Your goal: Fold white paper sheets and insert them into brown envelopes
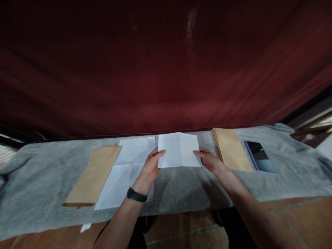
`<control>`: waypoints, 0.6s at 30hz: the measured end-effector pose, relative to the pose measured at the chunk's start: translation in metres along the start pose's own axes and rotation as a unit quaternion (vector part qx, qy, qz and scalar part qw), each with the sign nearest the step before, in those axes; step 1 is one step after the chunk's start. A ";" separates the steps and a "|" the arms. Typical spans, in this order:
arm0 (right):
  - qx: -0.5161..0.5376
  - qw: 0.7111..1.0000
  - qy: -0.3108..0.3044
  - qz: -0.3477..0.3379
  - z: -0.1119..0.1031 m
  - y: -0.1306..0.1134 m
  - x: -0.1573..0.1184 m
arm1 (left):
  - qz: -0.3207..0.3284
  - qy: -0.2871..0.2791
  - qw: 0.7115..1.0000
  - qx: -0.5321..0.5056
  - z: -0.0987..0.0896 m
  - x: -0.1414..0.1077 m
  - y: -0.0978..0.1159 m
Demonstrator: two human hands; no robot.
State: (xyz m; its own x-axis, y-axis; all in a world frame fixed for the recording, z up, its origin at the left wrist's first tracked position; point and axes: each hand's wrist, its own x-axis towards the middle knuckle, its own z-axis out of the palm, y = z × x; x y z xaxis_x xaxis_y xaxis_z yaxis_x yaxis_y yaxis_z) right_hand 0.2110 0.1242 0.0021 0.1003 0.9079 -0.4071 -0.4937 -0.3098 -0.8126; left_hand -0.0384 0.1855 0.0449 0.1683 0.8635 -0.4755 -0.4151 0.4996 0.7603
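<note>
Between my two hands is a folded sheet of white paper point(169, 150), creased down its middle and held just above the grey cloth. My left hand point(151, 164) pinches its left edge, thumb on top. The right edge is gripped by my right hand point(209, 159) in the same way. Left of it, larger white sheets point(121, 178) with fold creases lie flat, partly behind my left forearm. Brown envelopes point(94, 173) lie beside those sheets on the left. A stack of brown envelopes point(234, 148) lies to the right of my right hand.
A phone point(260, 157) in a purple case lies right of the envelope stack. The grey cloth point(181, 193) covers the long surface. A dark red curtain-like backdrop point(166, 69) rises behind it. Below are floor tiles point(181, 230) and a small white scrap point(85, 227).
</note>
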 end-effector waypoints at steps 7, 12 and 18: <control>-0.057 0.998 0.022 -0.023 0.008 0.001 0.006 | 0.414 0.089 0.877 0.226 0.005 -0.026 0.025; 0.074 0.988 -0.129 0.031 0.024 -0.014 -0.012 | 0.467 -0.014 0.747 0.473 0.012 -0.043 -0.010; 0.057 0.993 -0.105 0.022 0.033 -0.014 -0.024 | 0.351 -0.157 0.818 0.428 0.031 -0.052 -0.055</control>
State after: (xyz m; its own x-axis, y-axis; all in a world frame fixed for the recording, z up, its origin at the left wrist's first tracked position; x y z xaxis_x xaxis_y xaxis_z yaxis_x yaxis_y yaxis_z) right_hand 0.1872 0.1159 0.0367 -0.1000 0.9370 -0.3348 -0.5896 -0.3269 -0.7386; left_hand 0.0037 0.1153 0.0415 0.4343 0.8668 0.2452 0.2483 -0.3768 0.8924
